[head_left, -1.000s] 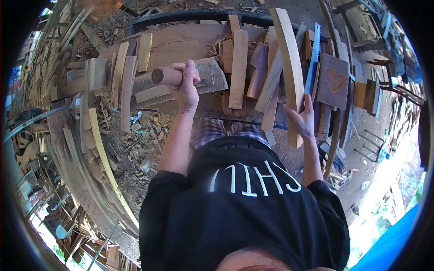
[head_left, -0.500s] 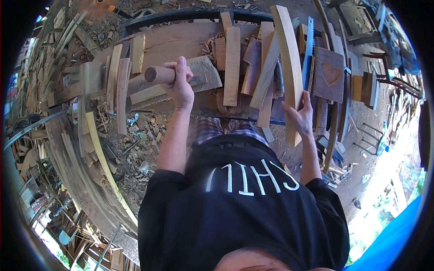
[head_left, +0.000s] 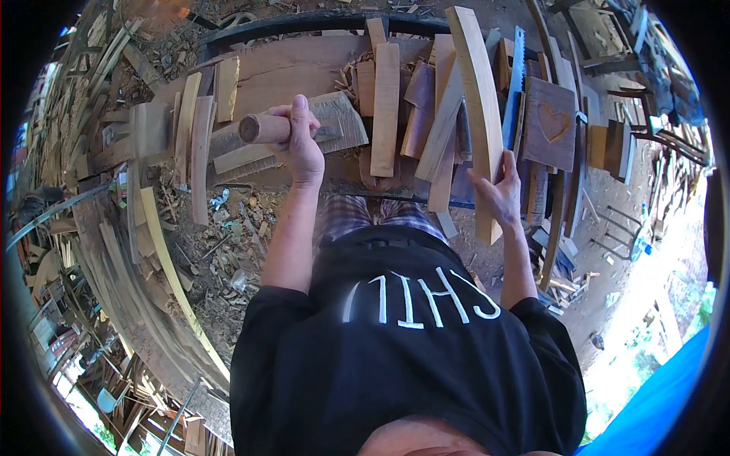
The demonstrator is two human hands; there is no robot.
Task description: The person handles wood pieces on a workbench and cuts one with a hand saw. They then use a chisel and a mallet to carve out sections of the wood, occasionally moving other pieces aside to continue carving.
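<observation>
In right hand [head_left: 498, 199], curved plank [head_left: 479, 99].

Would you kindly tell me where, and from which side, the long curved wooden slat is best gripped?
Grip the curved wooden slat at its near end, coming from its right edge, as the right hand does. That end hangs free of the workbench, and the slat is narrow enough to clasp across; farther up it rests over other boards.

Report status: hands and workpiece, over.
Left hand shut on wooden tool handle. Right hand grips curved slat, stood on end at the bench. Loose boards and saw flank the slat.
</observation>
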